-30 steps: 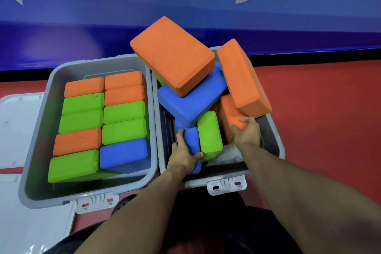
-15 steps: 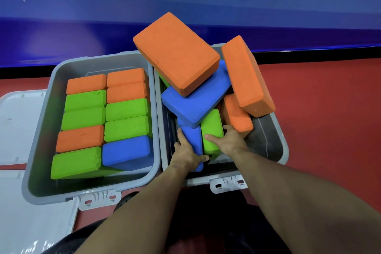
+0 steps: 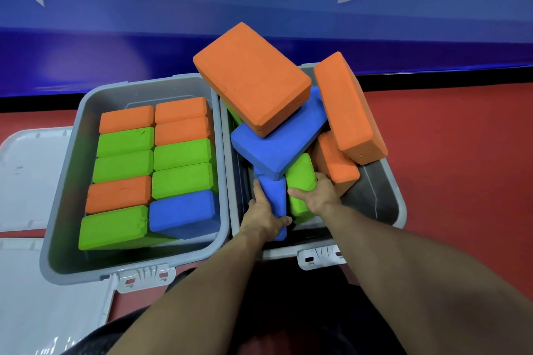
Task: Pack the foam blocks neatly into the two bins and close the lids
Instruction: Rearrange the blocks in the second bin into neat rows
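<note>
**Both hands grip upright blocks beneath a loose pile in the right bin**

The left hand (image 3: pixel 264 215) curls round an upright blue block (image 3: pixel 272 196) at the near end of the right bin (image 3: pixel 399 204), thumb on its right face. Just beside it, the right hand (image 3: pixel 315 194) holds an upright green block (image 3: pixel 301 174), thumb on the block's left side and fingers wrapped over its right. The two blocks stand side by side, touching.

A flat blue block (image 3: pixel 281 143) lies tilted over the tops of both held blocks. A big orange block (image 3: pixel 251 78) rests on that one, jutting above the bin's rim. A second orange block (image 3: pixel 349 106) leans along the right wall, overhanging the edge, and a smaller orange block (image 3: pixel 334 163) sits under it, touching the right hand's fingers. The bin's near-right floor shows bare.

The left bin (image 3: pixel 66 179) sits against the right one. It holds two neat rows of blocks on edge: orange, green, green, orange, green in the left row (image 3: pixel 122 164), and orange, orange, green, green, blue in the right row (image 3: pixel 183 158). Each bin carries a white latch (image 3: pixel 142 277) at its near rim.

White lids (image 3: pixel 31 173) lie open on the red floor (image 3: pixel 461 138) left of the bins. A blue wall (image 3: pixel 115 52) runs behind.
</note>
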### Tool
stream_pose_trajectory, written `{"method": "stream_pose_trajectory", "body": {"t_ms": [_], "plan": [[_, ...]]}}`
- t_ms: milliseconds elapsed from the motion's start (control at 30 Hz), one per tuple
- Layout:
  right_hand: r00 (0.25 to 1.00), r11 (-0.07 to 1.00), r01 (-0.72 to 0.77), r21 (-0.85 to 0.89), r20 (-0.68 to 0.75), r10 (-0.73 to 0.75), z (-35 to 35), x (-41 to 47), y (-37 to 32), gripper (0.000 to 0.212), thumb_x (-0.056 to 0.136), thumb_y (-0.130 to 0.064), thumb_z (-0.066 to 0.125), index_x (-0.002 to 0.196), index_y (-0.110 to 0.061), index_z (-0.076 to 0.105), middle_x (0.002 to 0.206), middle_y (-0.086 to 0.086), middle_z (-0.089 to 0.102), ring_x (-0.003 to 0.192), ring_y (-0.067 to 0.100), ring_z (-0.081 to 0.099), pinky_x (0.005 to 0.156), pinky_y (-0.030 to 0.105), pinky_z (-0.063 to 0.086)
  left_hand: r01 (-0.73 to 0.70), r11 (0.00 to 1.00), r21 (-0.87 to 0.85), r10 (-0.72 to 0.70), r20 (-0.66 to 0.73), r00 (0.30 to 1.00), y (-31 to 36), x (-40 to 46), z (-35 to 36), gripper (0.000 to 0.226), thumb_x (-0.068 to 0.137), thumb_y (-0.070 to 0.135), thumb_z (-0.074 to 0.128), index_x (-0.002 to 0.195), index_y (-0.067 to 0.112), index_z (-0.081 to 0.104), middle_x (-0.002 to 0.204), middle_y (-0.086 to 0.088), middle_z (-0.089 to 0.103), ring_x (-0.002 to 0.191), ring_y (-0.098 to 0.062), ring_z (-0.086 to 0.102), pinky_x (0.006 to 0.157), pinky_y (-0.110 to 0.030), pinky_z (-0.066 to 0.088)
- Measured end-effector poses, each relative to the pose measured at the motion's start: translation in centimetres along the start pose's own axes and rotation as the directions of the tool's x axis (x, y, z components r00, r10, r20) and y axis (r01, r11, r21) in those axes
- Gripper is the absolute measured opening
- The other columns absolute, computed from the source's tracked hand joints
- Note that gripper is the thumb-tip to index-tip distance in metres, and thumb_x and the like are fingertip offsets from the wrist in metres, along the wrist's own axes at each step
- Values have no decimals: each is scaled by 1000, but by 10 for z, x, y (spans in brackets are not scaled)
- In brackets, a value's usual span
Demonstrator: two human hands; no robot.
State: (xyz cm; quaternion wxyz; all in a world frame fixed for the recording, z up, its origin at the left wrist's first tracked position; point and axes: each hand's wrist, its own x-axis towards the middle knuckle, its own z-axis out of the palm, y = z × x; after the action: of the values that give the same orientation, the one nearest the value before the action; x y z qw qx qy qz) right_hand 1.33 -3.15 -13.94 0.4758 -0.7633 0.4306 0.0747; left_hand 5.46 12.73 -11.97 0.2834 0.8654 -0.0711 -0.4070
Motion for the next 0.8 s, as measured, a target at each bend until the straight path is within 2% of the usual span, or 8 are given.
{"method": "stream_pose_trajectory", "body": {"t_ms": [100, 267, 367, 400, 500, 567, 667, 800], "plan": [[995, 987, 71, -147, 79, -60, -28, -1, 0, 67, 73, -30, 89, 128, -11, 57, 116, 6, 70, 107, 25, 65, 96, 35, 50, 22, 999, -42, -21, 7, 1000, 1, 4, -3, 129, 83, 30, 84, 159, 28, -20, 158, -15, 27, 137, -36, 45, 111, -45, 39], [924, 931, 216, -295, 370, -97, -86, -12, 4, 71, 77, -19, 87, 138, -16, 50, 119, 2, 69, 111, 20, 64, 100, 36, 50, 44, 998, -49, -44, 15, 999, 6, 7, -5, 130, 80, 26, 86, 159, 28, -17, 159, -21, 25, 140, -41, 40, 114, -53, 36], [860, 889, 273, -368, 508, -54, -112, -19, 4, 72, 79, -10, 84, 140, -21, 48, 122, -1, 64, 115, 17, 59, 90, 14, 47, 46, 998, -40, -46, 6, 999, 7, 6, -2, 131, 80, 27, 86, 159, 28, -17, 157, -21, 28, 138, -41, 43, 113, -53, 38], [851, 866, 289, -408, 523, -37, -117, -20, 4, 73, 80, -10, 83, 142, -21, 46, 125, 0, 62, 118, 18, 57, 88, 13, 45, 39, 998, -39, -39, 3, 999, 6, 6, -2, 131, 79, 28, 87, 159, 29, -17, 156, -20, 30, 136, -41, 45, 112, -52, 39], [860, 727, 365, -582, 510, -24, -122, -20, 11, 84, 88, -15, 76, 156, -14, 29, 153, 8, 38, 143, 26, 36, 111, 22, 26, -4, 1000, -23, 4, 24, 1000, 4, 4, -5, 131, 77, 24, 88, 160, 30, -14, 155, -16, 36, 133, -38, 48, 111, -49, 41], [872, 679, 368, -636, 489, -15, -119, -20, 21, 82, 93, -15, 70, 159, -18, 22, 162, 10, 23, 149, 26, 25, 116, 22, 16, -73, 996, 44, 70, 65, 995, 4, 2, -6, 129, 76, 19, 87, 161, 32, -10, 154, -10, 38, 134, -34, 48, 111, -46, 41], [884, 667, 342, -662, 467, 10, -114, -17, 30, 79, 95, -14, 65, 159, -23, 21, 161, 12, 27, 147, 29, 28, 116, 26, 22, -183, 957, 226, 155, 138, 978, 6, 2, -5, 129, 73, 15, 84, 158, 42, -9, 155, -4, 38, 134, -30, 49, 111, -46, 42], [887, 666, 331, -669, 461, 23, -104, -18, 28, 86, 92, -30, 68, 160, -30, 16, 161, 7, 24, 148, 32, 20, 118, 37, 22, -204, 939, 278, 162, 169, 972, 9, 1, -8, 127, 74, 10, 80, 157, 43, -11, 157, -2, 31, 134, -32, 47, 109, -48, 44]]}}
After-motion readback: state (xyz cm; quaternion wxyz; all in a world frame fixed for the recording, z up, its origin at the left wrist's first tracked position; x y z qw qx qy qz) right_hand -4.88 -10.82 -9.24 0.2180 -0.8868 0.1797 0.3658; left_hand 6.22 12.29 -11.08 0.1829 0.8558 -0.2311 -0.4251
